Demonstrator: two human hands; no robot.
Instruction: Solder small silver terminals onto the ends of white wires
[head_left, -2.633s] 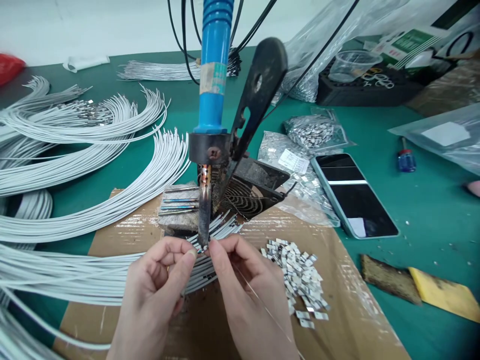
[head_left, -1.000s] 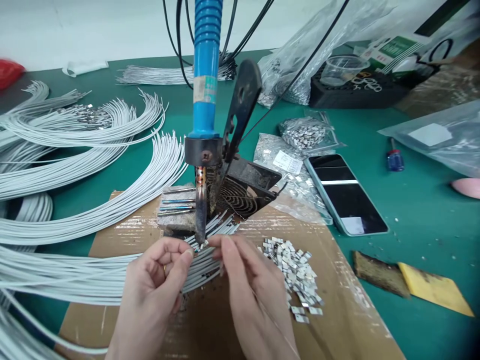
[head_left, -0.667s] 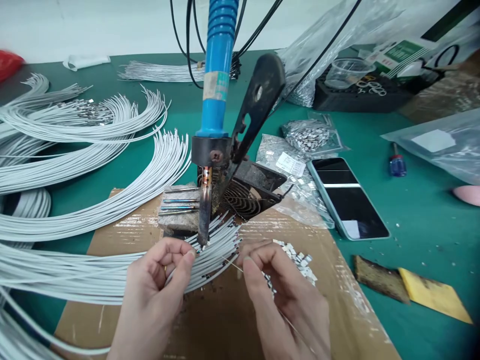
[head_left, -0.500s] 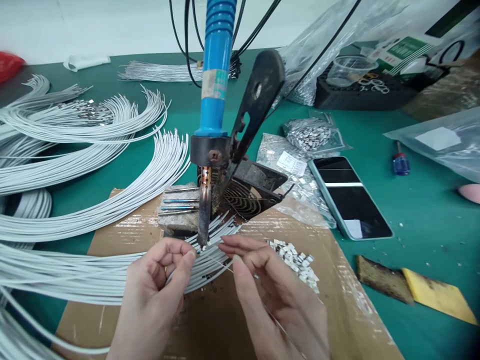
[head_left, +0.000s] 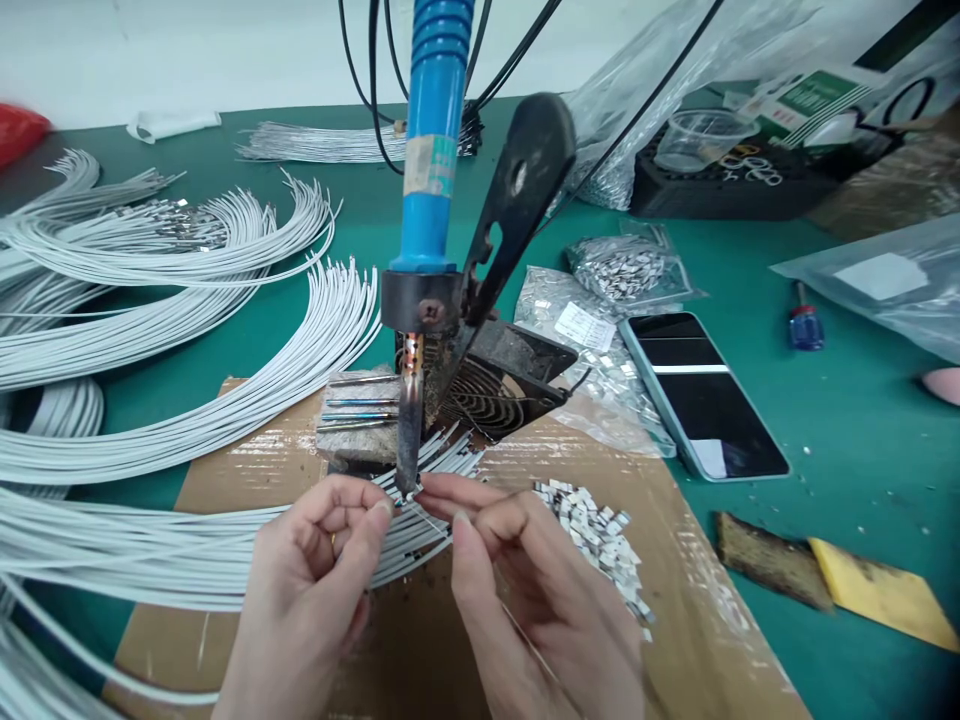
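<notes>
Hands [head_left: 311, 580] [head_left: 544, 590] — 2, bare — flank the soldering iron tip [head_left: 407, 465].

You had a thin strand [head_left: 531, 646] and a tiny shiny piece [head_left: 409, 497] close under the soldering iron [head_left: 426, 220].
The pale strand slanted up toward the piece; the blue-handled iron stood nearly upright, dark tip downward.

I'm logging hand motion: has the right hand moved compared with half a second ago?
Yes. The right hand has moved leftward in the view, bringing its index fingertip nearer the soldering iron tip.
</notes>
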